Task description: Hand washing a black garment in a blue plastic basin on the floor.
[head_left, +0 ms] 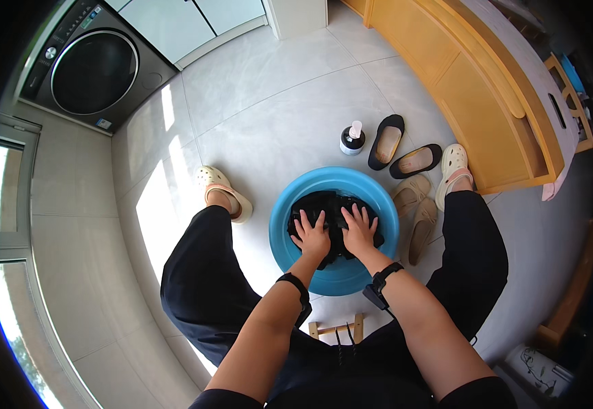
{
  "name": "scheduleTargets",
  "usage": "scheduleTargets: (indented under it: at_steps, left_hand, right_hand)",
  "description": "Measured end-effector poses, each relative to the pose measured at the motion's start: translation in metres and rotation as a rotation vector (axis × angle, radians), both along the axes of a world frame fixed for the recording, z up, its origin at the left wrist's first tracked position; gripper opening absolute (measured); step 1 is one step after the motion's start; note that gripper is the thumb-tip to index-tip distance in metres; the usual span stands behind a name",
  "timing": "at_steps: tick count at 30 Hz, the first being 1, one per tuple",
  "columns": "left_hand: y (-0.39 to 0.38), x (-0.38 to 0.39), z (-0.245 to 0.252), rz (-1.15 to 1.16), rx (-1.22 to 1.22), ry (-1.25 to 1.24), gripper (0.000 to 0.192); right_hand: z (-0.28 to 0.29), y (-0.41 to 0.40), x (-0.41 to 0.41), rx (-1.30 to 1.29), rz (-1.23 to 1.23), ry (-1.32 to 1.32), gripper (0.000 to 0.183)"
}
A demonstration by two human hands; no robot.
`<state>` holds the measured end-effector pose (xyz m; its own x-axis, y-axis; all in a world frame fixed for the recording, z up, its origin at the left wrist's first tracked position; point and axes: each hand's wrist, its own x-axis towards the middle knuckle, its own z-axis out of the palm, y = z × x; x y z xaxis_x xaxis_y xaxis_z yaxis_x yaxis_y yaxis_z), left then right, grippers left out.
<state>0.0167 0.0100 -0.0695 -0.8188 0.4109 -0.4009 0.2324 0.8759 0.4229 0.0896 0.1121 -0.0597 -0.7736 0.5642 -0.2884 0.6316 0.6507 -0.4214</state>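
Observation:
A round blue plastic basin (pixel 282 240) stands on the tiled floor between my feet. Inside it lies a bundle of wet-looking black fabric (pixel 335 210). My left hand (pixel 310 234) rests palm down on the left half of the fabric, its fingers spread. On the right half, my right hand (pixel 359 230) presses flat, also with fingers apart. Neither hand grips the cloth. Black bands are around both wrists. Whether there is water under the fabric cannot be told.
A dark pump bottle (pixel 352 140) stands beyond the basin, beside black flat shoes (pixel 386 142). Beige flat shoes (pixel 422 230) lie close to the basin's right side. A wooden cabinet (pixel 475 102) is at the right, a front-loading washing machine (pixel 94 71) at the far left.

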Motion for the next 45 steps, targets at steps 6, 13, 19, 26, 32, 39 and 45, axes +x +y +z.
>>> scheduleTargets:
  at_steps: [6,13,19,26,32,39,45]
  left_hand:
    - [0.002,0.0,-0.038,-0.14,-0.104,0.044,0.062]
    - [0.003,0.005,-0.079,-0.199,-0.219,-0.071,0.064]
    - [0.0,0.005,-0.108,-0.255,-0.381,-0.211,0.067]
    - [-0.009,0.009,-0.115,-0.267,-0.383,-0.201,0.07]
    - [-0.017,-0.012,-0.091,-0.042,0.105,-0.049,0.044]
    - [-0.021,-0.038,-0.022,0.835,0.873,-0.778,0.018]
    - [0.006,-0.02,0.054,0.928,1.204,-1.141,0.027]
  right_hand:
    - [-0.036,0.01,-0.02,0.059,0.197,-0.098,0.066]
    - [-0.083,0.013,-0.02,-0.015,0.292,-0.133,0.07]
    - [-0.109,0.017,-0.023,-0.101,0.328,-0.255,0.063]
    - [-0.112,0.018,-0.023,-0.028,0.353,-0.167,0.05]
    - [-0.099,0.032,-0.021,-0.33,-0.072,0.187,0.025]
    - [0.007,0.054,-0.005,-0.809,-0.578,0.237,0.028]
    - [0.105,0.011,-0.008,-0.616,-0.161,0.585,0.02]
